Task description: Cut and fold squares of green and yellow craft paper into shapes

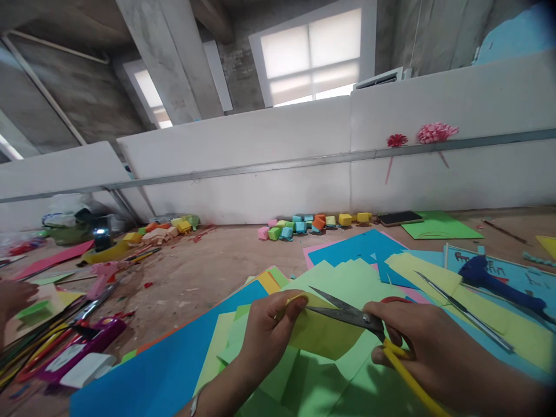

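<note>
Above the middle of a stack of green paper (334, 278) on the table (182, 295), the left hand (267, 330) pinches the upper left corner of a small yellow paper (328, 336) between thumb and forefinger, the other fingers curled in beneath. The right hand (417, 336) has its fingers wrapped round the handles of the scissors (354, 315), one loop red, the other yellow, with the thumb at the yellow one. The blades stand a little apart at the yellow paper's upper edge, their tips pointing at the left fingers. To the left a blue sheet (152, 370) slants under the green; to the right lie yellow strips (499, 318), with a cutter (464, 313) across them and a blue glue gun (499, 284) just beyond. Coloured cubes (299, 227) sit in a cluster near the white panel (243, 197), and a phone (399, 218) overlaps a green sheet (443, 227) further right. At the far left, another person's hand (15, 298) is near a small green box (35, 313); its grip is too blurred to make out. Behind, plastic bags (72, 205) are bunched up, their contents unclear
</note>
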Motion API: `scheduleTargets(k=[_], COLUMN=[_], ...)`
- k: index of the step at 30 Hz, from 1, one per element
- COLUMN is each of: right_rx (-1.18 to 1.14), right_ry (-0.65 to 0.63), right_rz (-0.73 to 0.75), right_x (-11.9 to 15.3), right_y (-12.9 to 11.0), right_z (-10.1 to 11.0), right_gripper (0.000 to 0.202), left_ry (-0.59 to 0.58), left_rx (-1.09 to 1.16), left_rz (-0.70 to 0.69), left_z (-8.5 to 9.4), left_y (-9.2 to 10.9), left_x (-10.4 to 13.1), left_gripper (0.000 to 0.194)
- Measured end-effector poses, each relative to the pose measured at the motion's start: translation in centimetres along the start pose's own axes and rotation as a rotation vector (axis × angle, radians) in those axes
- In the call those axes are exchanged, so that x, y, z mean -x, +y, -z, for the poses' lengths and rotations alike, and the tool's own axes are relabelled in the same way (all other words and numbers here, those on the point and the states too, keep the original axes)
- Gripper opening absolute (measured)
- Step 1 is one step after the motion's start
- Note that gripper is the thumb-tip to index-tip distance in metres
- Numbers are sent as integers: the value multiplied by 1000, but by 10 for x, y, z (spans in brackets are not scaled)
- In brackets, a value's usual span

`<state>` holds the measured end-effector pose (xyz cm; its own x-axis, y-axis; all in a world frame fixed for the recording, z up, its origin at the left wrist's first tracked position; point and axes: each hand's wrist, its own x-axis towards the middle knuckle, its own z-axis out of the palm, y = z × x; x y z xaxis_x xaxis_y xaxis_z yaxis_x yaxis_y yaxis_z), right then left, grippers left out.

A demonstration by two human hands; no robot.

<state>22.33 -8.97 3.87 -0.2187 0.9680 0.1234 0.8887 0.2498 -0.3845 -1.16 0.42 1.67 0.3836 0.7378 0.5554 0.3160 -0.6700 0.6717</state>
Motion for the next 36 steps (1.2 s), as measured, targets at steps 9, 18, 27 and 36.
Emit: scheduleTargets(k=[9, 18, 27, 36], right_rx=[37, 58, 68, 117], right_ry=[-23, 7, 7, 10], right_rz=[-26, -6, -2, -4], right_x=[-1, 0, 1, 0], right_y=[0, 1, 3, 5], right_z=[2, 0, 0, -2], right_gripper=[28, 25, 25, 26], left_ry=[-27, -65, -105, -118], left_rx=[77, 227, 356, 367], left_rz=[83, 188, 392, 414], left_z=[-2, -2, -3, -4], left_y=[-5, -6, -9, -12], left_x=[0, 2, 3, 1], left_gripper=[39, 37, 48, 51])
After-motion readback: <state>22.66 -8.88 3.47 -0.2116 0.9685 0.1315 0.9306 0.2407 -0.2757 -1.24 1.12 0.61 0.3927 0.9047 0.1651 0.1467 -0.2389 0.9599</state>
